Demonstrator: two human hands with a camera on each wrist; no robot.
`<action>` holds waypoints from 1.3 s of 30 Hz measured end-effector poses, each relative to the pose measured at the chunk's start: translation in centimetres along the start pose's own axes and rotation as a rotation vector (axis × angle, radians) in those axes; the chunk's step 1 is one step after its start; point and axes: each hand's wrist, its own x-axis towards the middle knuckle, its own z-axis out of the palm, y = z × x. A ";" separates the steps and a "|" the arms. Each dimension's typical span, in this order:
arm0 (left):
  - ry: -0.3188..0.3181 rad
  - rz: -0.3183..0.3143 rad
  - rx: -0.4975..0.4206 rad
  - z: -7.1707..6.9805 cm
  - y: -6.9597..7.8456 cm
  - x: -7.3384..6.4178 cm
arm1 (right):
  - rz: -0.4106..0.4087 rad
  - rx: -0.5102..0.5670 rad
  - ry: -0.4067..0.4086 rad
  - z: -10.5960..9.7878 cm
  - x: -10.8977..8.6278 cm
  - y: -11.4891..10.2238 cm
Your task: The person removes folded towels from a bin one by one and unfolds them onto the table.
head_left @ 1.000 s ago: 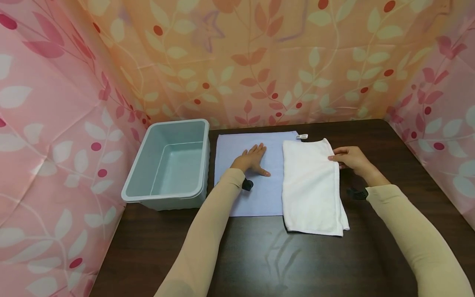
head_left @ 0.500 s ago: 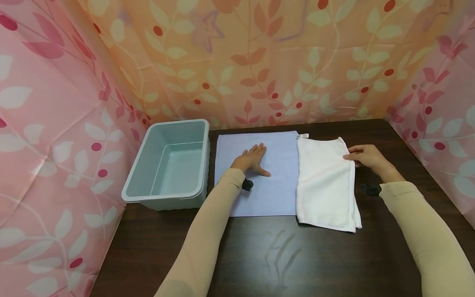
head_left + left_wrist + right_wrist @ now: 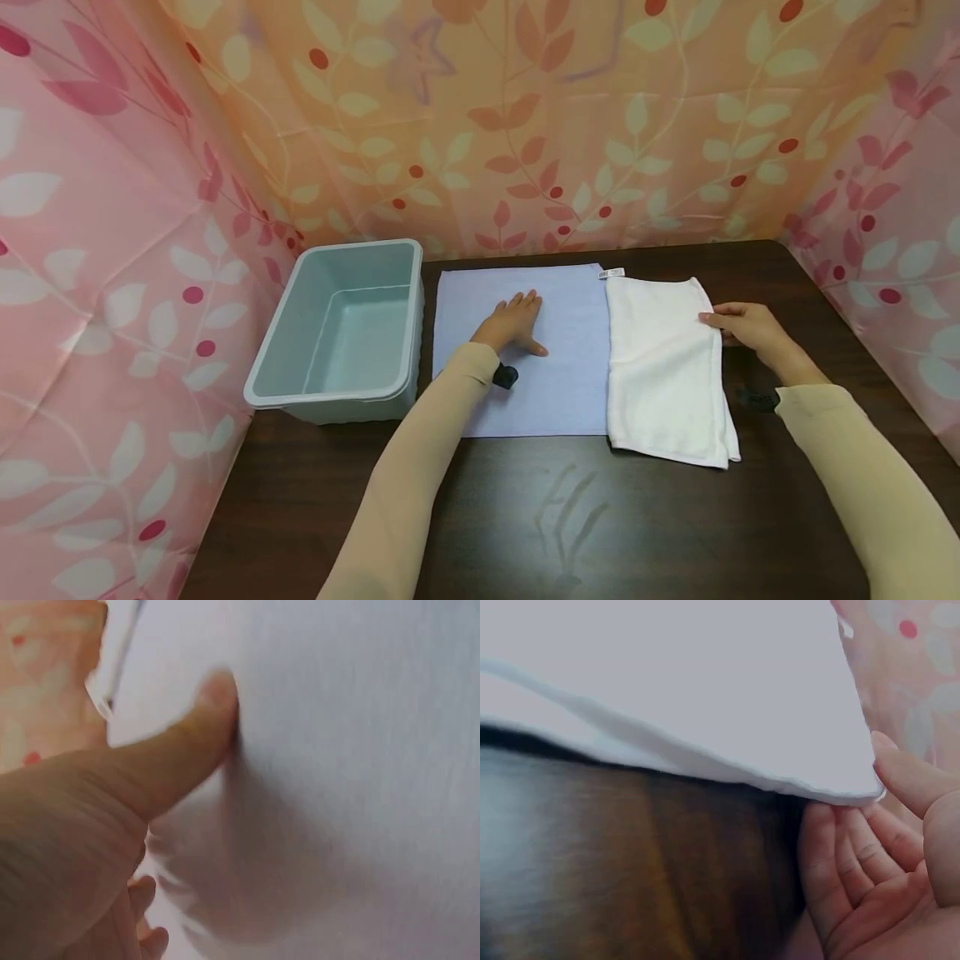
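A lavender cloth (image 3: 570, 392) lies flat on the table, with a small white tag at its far right corner. My left hand (image 3: 513, 323) rests on it with fingers spread; the left wrist view shows the thumb on the fabric. Beside its right edge lies a folded white towel (image 3: 663, 375). My right hand (image 3: 750, 327) pinches the towel's right edge near the far corner. In the right wrist view, the thumb is on top of the towel (image 3: 705, 690) and the fingers are beneath that edge, which is lifted slightly off the wood.
A grey-blue plastic tub (image 3: 408, 350) stands on the left of the dark wooden table (image 3: 525, 517), its inside bare. Floral curtains (image 3: 525, 125) enclose the back and both sides.
My right hand has drawn the white towel to the right, off the part of the lavender cloth it covered, uncovering that cloth's right side. The left hand has stayed in place.
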 end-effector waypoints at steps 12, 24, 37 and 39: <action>-0.089 0.022 -0.013 1.8 3.9 -3.0 | -0.023 0.035 -0.178 0.6 -3.3 0.4; -0.087 0.036 0.005 2.3 3.8 -3.4 | -0.092 -0.161 -0.197 -2.3 -2.7 1.8; -0.101 0.047 0.017 2.4 3.7 -3.1 | -0.098 -0.390 -0.117 -5.4 -1.3 2.0; -0.102 0.045 0.015 2.5 3.7 -3.0 | -0.086 -0.397 -0.108 -5.6 -1.2 2.1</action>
